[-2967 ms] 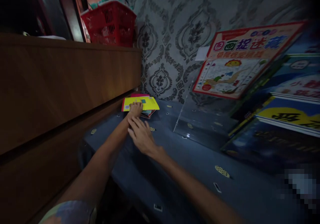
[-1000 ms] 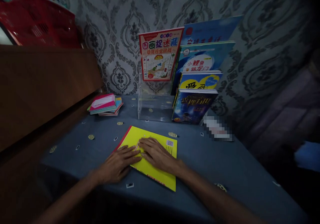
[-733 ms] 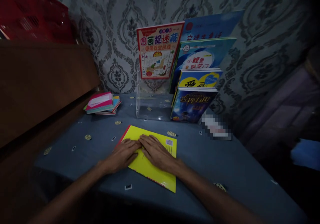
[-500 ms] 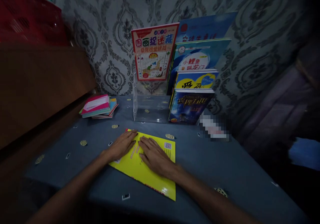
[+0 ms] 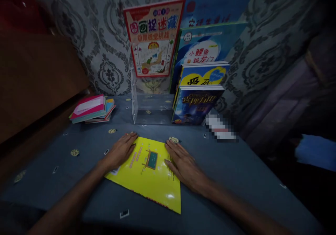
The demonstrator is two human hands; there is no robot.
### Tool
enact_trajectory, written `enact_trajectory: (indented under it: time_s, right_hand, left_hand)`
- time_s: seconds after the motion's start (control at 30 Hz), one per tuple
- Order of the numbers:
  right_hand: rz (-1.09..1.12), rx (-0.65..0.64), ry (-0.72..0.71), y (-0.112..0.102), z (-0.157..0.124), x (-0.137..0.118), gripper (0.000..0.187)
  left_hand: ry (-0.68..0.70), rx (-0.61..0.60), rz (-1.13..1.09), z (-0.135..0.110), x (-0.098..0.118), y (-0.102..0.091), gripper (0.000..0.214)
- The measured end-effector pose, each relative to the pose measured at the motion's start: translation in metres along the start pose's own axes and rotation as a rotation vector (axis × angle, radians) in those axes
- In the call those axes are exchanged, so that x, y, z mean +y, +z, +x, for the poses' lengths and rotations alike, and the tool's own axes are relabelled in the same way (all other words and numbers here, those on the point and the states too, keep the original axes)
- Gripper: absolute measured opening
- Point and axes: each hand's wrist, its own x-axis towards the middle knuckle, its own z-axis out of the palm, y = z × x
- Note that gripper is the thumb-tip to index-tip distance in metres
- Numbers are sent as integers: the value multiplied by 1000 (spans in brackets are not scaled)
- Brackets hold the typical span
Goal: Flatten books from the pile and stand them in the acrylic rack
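Observation:
A yellow book (image 5: 147, 184) lies flat on the table, its cover showing a small green chalkboard picture. My left hand (image 5: 119, 152) rests flat over the book's left edge, fingers stretched out. Across the right side of the book lies my right hand (image 5: 185, 163), palm down with the fingers extended and the thumb apart. Neither hand grips anything. Behind the book stands a clear plastic rack (image 5: 154, 117), with a red-bordered picture book (image 5: 154, 42) upright in its upper left part.
Several blue-toned books, the front one dark blue (image 5: 196, 105), fill the rack's right side. A small book stack (image 5: 90, 109) sits at the back left of the cloth-covered table (image 5: 86, 179). A blurred-out item (image 5: 220, 128) lies right of the rack. Brown furniture (image 5: 39, 81) borders the left.
My right hand has slid rightward across the yellow book, uncovering the chalkboard picture. My left hand has shifted to the book's left edge. The whole view has moved slightly closer.

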Motion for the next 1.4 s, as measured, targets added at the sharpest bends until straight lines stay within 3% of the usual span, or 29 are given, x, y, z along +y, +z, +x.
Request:
enact_trajectory:
  time_s: [0.2,0.3,0.4,0.5,0.63,0.8,1.0,1.2,1.3,1.4]
  right_hand:
    - [-44,49,43,-1,-12,4,57]
    - [-49,82,51,-3,-13,2,55]
    - [-53,104,50,-4,-14,1,53]
    - [-52,114,56,-3,-14,2,52]
    - [-24,132,54,0,-15,5,52]
    - [25,150,65,1,-11,13,53]
    - [1,181,90,-1,11,28,48]
    - [60,186,-31,-1,38,3,40]
    - [131,170,-77,2,47,-11,42]
    - [133,154,-69,3,50,-7,44]
  left_hand:
    - [-22,-1,99,-1,7,-6,42]
    - [-26,-29,116,-8,20,-7,41]
    - [76,-97,65,-19,44,-12,48]
    - [255,-218,-18,-33,69,-22,72]
    - [355,-301,-63,-44,83,-33,81]
    - [313,-331,-29,-41,84,-31,70]
    - [235,-295,-5,-15,87,-16,67]
    - [171,-230,-32,8,87,-13,63]
    - [191,-202,-78,13,78,-15,44]
    - [188,-130,-110,15,67,-13,37]
